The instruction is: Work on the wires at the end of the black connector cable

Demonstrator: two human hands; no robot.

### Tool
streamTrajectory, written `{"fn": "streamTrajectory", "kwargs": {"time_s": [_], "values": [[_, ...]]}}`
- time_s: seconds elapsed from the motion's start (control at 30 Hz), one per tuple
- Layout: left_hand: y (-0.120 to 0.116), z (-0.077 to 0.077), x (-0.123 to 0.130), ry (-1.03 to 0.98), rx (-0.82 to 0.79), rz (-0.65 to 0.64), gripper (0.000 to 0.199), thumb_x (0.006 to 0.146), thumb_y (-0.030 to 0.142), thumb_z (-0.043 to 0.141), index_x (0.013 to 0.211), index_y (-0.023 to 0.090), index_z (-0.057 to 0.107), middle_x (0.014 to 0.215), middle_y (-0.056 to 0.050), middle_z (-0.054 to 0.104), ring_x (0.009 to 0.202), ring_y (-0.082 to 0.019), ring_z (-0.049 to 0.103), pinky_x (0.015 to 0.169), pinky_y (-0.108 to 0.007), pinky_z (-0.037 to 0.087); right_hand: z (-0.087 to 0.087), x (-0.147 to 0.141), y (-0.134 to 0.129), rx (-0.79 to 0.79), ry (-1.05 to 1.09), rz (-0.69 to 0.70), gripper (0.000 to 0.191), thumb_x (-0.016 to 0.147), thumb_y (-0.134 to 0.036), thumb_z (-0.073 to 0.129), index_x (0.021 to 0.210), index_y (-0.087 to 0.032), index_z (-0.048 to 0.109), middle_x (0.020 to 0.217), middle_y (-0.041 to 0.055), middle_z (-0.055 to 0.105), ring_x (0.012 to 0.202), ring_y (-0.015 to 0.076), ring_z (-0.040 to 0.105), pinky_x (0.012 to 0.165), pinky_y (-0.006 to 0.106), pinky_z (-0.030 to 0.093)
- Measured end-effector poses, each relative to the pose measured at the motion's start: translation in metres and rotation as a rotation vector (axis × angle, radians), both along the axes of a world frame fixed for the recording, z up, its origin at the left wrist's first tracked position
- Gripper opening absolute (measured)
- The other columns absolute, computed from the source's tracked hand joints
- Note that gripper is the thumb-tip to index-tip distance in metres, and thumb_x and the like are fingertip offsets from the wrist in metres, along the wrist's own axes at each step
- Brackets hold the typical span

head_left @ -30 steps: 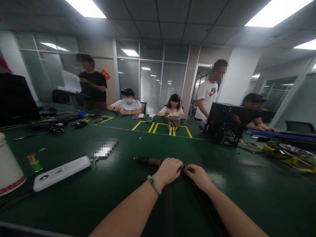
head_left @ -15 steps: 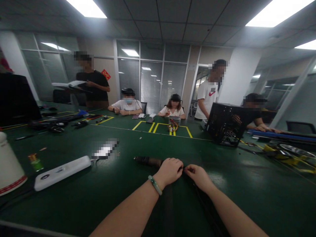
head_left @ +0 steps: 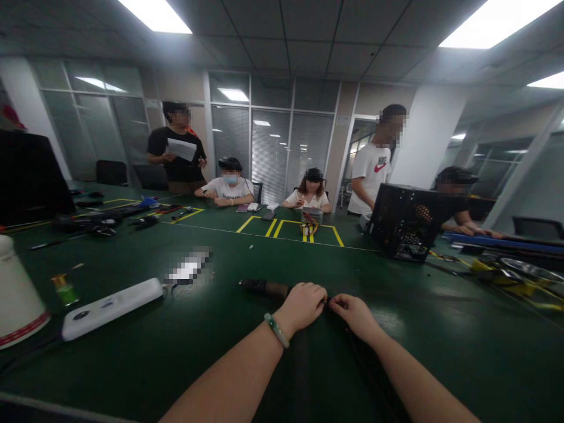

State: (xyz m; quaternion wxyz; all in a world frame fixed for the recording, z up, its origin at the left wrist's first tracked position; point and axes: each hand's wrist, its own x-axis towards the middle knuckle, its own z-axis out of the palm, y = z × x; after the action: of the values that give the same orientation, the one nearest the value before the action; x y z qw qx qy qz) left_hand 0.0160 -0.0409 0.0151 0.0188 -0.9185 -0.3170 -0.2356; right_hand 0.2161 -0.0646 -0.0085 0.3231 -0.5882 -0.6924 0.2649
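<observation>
Lit ceiling panels (head_left: 154, 14) are illuminating a room with glass partitions (head_left: 269, 144). A green work surface (head_left: 247, 346) is occupying the foreground.

A dark cylindrical tool (head_left: 277, 289) is lying on this surface, in front of the person, its narrow tip pointing left. The left hand (head_left: 304, 304) is covering the rear part of the tool, with its fingers curling around it in a grip. A green bracelet (head_left: 276, 331) is encircling the left wrist. The right hand (head_left: 352, 312) is working just beside it, at the tool's rear end. Its thumb and forefinger are pressing together in a pinch; what they are gripping cannot be made out. A dark cord (head_left: 349, 335) is running below the right hand toward the near edge.

On the left, a white elongated device (head_left: 112, 308) is lying near a small green bottle (head_left: 65, 292) and a white container (head_left: 20, 294). Beyond, a black computer case (head_left: 400, 220) is standing at right, and two seated people are facing the work surface.
</observation>
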Motion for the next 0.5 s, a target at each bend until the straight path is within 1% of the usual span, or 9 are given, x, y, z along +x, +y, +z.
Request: {"fn": "streamTrajectory", "kwargs": {"time_s": [0.23, 0.33, 0.5], "values": [[-0.0013, 0.0015, -0.0009, -0.012, 0.013, 0.003, 0.007, 0.09, 0.023, 0.055, 0.094, 0.02, 0.059, 0.096, -0.003, 0.063, 0.092, -0.019, 0.057, 0.083, -0.032, 0.041, -0.0023, -0.0004, 0.0001, 0.058, -0.062, -0.028, 0.017, 0.079, -0.033, 0.06, 0.084, -0.02, 0.07, 0.077, 0.0003, 0.071, 0.068, 0.0167, 0.062, 0.061, 0.025, 0.042], [-0.002, 0.0023, -0.0009, -0.009, 0.006, 0.007, 0.007, 0.091, 0.024, 0.055, 0.095, 0.021, 0.059, 0.097, -0.002, 0.063, 0.093, -0.019, 0.057, 0.083, -0.032, 0.041, -0.0021, -0.0007, -0.0007, 0.077, -0.062, -0.039, 0.018, 0.079, -0.034, 0.06, 0.085, -0.02, 0.07, 0.079, 0.0005, 0.071, 0.067, 0.0164, 0.061, 0.06, 0.025, 0.042], [-0.0034, 0.0045, -0.0016, 0.019, -0.013, 0.011, 0.01, 0.09, 0.022, 0.056, 0.1, 0.021, 0.057, 0.099, -0.002, 0.063, 0.095, -0.019, 0.057, 0.082, -0.031, 0.041, -0.0024, 0.001, -0.0003, 0.066, -0.019, -0.015, 0.021, 0.081, -0.037, 0.059, 0.087, -0.02, 0.07, 0.082, 0.002, 0.071, 0.07, 0.0176, 0.063, 0.063, 0.026, 0.045]]}}
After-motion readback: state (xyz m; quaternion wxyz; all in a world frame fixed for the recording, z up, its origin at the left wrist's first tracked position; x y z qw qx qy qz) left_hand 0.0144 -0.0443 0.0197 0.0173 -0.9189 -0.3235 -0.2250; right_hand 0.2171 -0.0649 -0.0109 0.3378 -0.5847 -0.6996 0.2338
